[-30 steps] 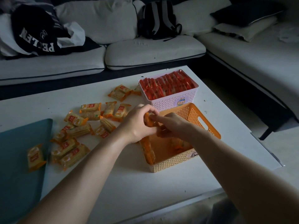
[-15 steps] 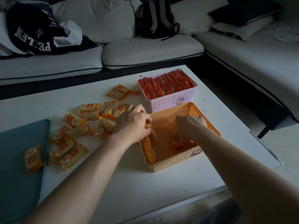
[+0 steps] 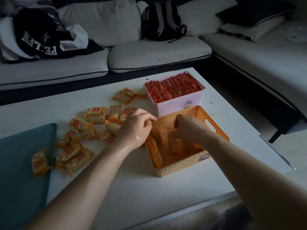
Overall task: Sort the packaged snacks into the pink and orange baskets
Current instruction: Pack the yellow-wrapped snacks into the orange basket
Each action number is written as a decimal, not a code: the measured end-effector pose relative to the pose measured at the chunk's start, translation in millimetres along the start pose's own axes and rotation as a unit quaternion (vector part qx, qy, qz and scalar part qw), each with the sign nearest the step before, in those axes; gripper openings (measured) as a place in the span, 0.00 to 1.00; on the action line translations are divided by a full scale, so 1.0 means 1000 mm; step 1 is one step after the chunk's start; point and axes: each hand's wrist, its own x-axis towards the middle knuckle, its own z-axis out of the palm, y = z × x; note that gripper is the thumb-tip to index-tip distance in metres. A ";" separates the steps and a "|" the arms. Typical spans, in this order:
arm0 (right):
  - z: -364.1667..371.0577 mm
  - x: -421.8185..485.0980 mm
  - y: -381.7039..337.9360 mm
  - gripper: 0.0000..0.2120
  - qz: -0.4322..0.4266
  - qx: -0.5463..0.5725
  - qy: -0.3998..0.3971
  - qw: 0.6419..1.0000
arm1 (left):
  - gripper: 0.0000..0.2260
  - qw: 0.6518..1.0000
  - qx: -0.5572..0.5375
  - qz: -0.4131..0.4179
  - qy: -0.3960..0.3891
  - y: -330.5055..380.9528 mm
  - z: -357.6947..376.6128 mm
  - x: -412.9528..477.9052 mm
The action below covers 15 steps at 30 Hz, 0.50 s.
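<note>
The orange basket [image 3: 214, 123] stands on the white table [image 3: 132, 188], right behind it the pink basket [image 3: 174, 105] packed with red snack packets [image 3: 172, 87]. Several orange snack packets [image 3: 83, 135] lie scattered to the left. My left hand [image 3: 136, 128] is at the orange basket's left wall, fingers curled on an upright orange packet [image 3: 157, 135] there. More packets [image 3: 154, 151] stand along that wall. My right hand [image 3: 187, 128] reaches down inside the basket, fingers curled round a packet [image 3: 176, 145] that is blurred and partly hidden.
A teal mat [image 3: 20, 163] covers the table's left part, with one orange packet [image 3: 39, 161] on it. A grey sofa [image 3: 149, 53] runs behind and to the right, with a black backpack [image 3: 161, 20] and dark clothing [image 3: 38, 35] on it.
My hands met above the basket's left rim a second ago. The right hand has since gone down into the basket; the left stays at the left wall with a packet.
</note>
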 end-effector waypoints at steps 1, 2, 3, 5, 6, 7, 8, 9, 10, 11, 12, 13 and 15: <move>-0.004 -0.002 -0.003 0.11 -0.006 0.018 0.014 1.000 | 0.10 1.000 -0.008 0.006 0.013 -0.001 -0.001 -0.003; -0.006 -0.005 -0.005 0.11 -0.013 0.028 0.022 0.999 | 0.09 0.999 -0.014 0.016 0.030 -0.003 -0.002 -0.006; -0.008 -0.009 -0.009 0.10 -0.023 0.033 0.024 0.999 | 0.08 0.998 -0.018 0.025 0.046 -0.005 -0.002 -0.010; -0.006 -0.017 -0.018 0.10 -0.043 0.042 0.012 0.998 | 0.07 0.998 -0.024 0.037 0.053 -0.007 0.000 -0.017; -0.003 -0.020 -0.023 0.10 -0.052 0.042 0.003 0.998 | 0.08 0.998 -0.025 0.038 0.041 -0.007 0.001 -0.020; 0.001 -0.022 -0.028 0.10 -0.061 0.037 -0.003 0.997 | 0.09 0.999 -0.023 0.037 0.022 -0.008 0.003 -0.022; 0.006 -0.023 -0.033 0.10 -0.069 0.029 -0.009 0.997 | 0.11 0.999 -0.020 0.036 0.002 -0.008 0.004 -0.023; 0.009 -0.024 -0.036 0.10 -0.077 0.024 -0.016 0.997 | 0.13 0.999 -0.018 0.033 -0.016 -0.007 0.005 -0.024; 0.010 -0.024 -0.038 0.09 -0.083 0.024 -0.027 0.996 | 0.15 0.999 -0.018 0.029 -0.028 -0.006 0.006 -0.025; 0.009 -0.024 -0.038 0.09 -0.087 0.032 -0.042 0.995 | 0.16 0.999 -0.016 0.024 -0.035 -0.004 0.006 -0.026; 0.006 -0.023 -0.036 0.09 -0.090 0.045 -0.063 0.993 | 0.16 0.999 -0.013 0.020 -0.037 -0.002 0.005 -0.026; 0.001 -0.023 -0.033 0.09 -0.092 0.063 -0.084 0.990 | 0.17 0.999 -0.008 0.020 -0.037 0.001 0.004 -0.028; -0.010 -0.021 -0.024 0.08 -0.090 0.101 -0.125 0.983 | 0.16 0.998 0.014 0.040 -0.049 0.008 0.002 -0.030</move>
